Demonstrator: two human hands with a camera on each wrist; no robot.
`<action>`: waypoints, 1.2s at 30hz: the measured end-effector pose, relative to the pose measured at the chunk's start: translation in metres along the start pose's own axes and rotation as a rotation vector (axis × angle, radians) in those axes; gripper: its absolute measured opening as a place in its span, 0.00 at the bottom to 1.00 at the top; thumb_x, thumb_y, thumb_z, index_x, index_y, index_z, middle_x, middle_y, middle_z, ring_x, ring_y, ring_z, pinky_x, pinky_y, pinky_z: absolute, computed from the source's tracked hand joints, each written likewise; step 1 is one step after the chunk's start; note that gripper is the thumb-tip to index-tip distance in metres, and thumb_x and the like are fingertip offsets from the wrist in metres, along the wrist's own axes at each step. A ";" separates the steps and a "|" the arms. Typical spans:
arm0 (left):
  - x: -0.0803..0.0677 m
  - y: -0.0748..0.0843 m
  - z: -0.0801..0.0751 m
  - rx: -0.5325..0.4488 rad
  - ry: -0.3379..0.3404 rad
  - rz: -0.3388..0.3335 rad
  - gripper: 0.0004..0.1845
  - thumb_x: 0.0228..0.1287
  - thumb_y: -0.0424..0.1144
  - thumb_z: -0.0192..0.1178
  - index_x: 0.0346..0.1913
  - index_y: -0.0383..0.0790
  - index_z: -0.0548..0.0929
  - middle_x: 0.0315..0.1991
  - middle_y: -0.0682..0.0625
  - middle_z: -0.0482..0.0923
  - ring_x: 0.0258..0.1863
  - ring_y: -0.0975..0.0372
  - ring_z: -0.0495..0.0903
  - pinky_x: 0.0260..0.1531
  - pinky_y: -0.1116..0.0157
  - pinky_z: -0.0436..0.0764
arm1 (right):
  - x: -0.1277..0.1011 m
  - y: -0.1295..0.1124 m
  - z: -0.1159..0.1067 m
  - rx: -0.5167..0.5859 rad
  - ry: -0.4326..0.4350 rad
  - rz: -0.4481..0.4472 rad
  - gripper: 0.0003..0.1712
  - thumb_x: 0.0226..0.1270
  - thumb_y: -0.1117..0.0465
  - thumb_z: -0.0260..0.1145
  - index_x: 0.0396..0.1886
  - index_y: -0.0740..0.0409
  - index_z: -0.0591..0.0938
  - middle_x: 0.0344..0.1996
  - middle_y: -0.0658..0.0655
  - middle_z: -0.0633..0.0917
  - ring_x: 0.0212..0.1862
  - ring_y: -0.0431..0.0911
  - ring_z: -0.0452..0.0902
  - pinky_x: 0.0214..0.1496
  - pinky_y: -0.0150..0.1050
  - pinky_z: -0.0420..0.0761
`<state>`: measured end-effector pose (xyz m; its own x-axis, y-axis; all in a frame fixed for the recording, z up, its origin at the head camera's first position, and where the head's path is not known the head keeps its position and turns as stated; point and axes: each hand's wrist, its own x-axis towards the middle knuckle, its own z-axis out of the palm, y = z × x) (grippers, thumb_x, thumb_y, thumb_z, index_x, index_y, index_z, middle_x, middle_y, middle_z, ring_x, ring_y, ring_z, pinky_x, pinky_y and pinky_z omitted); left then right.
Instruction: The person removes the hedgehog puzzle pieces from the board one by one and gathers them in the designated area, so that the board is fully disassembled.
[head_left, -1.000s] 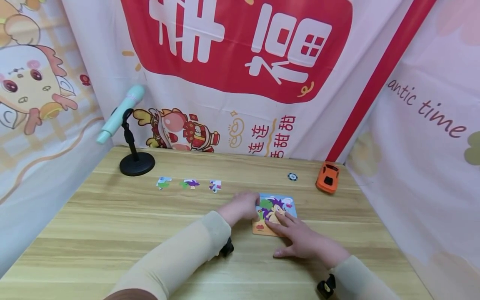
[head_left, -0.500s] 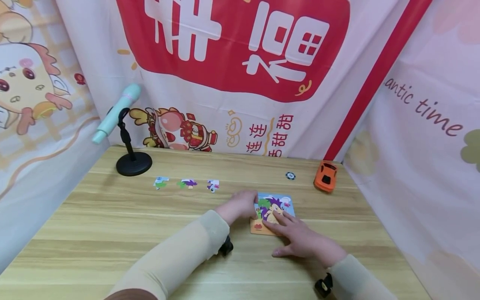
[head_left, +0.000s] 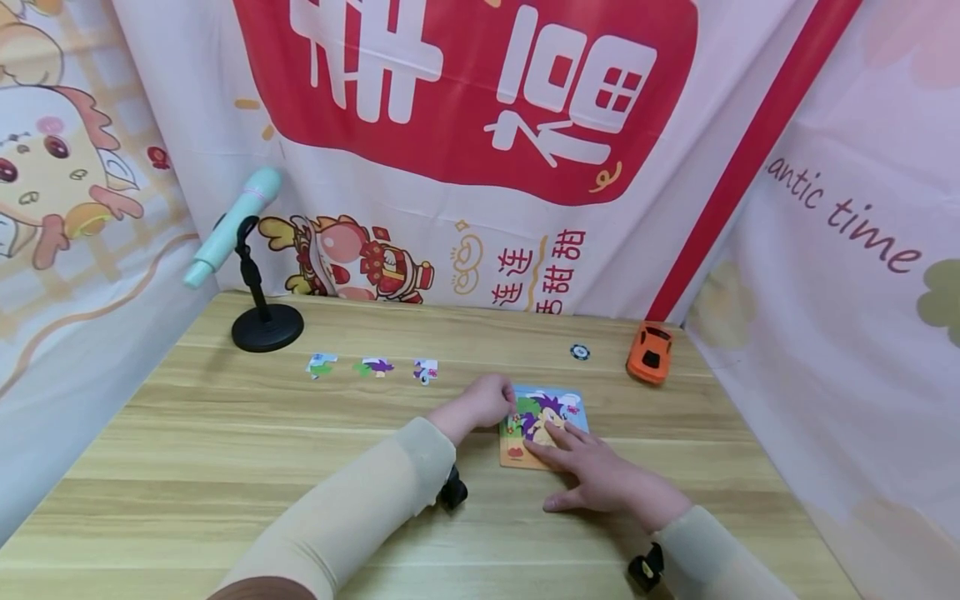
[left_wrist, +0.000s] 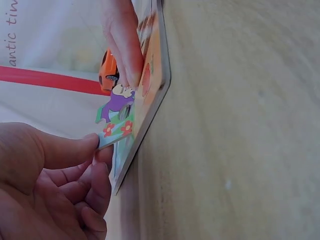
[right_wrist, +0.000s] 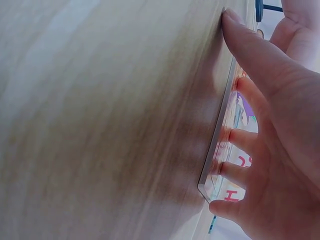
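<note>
A square jigsaw puzzle board (head_left: 516, 460) with a purple-haired cartoon figure lies on the wooden table. At its left side my left hand (head_left: 489, 400) pinches a puzzle piece (left_wrist: 108, 129) between thumb and fingertip. Red flowers and a purple patch show on that piece, which stands tilted up from the board in the left wrist view. My right hand (head_left: 600, 475) has its fingers spread over the board's lower right, fingertips pressing on it. Its thumb rests on the table in front. The right hand covers part of the picture.
Several loose things lie farther back: three puzzle pieces (head_left: 374, 367) in a row, a round blue-and-white chip (head_left: 580, 352) and an orange toy car (head_left: 650, 355). A mint microphone (head_left: 234, 227) on a black stand (head_left: 267, 327) stands at back left. Printed cloth hangs around the table.
My left hand has shifted slightly up and left, uncovering more of the board's left edge. The right hand stays in place on the board. The head view has turned a little.
</note>
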<state>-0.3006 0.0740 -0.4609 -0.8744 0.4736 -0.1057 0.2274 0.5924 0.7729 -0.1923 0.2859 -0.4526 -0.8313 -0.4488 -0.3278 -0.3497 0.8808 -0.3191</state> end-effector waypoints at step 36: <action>-0.072 -0.068 -0.123 0.038 0.056 -0.064 0.03 0.58 0.28 0.64 0.31 0.35 0.79 0.29 0.46 0.77 0.30 0.57 0.74 0.31 0.62 0.76 | -0.001 0.002 0.001 -0.006 -0.036 -0.042 0.62 0.43 0.26 0.70 0.78 0.29 0.53 0.79 0.57 0.43 0.76 0.64 0.34 0.68 0.68 0.47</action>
<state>-0.3061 -0.0806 -0.4292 -0.9098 0.3978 -0.1182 0.1856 0.6448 0.7414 -0.1917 0.2881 -0.4540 -0.7999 -0.4901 -0.3464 -0.3862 0.8621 -0.3279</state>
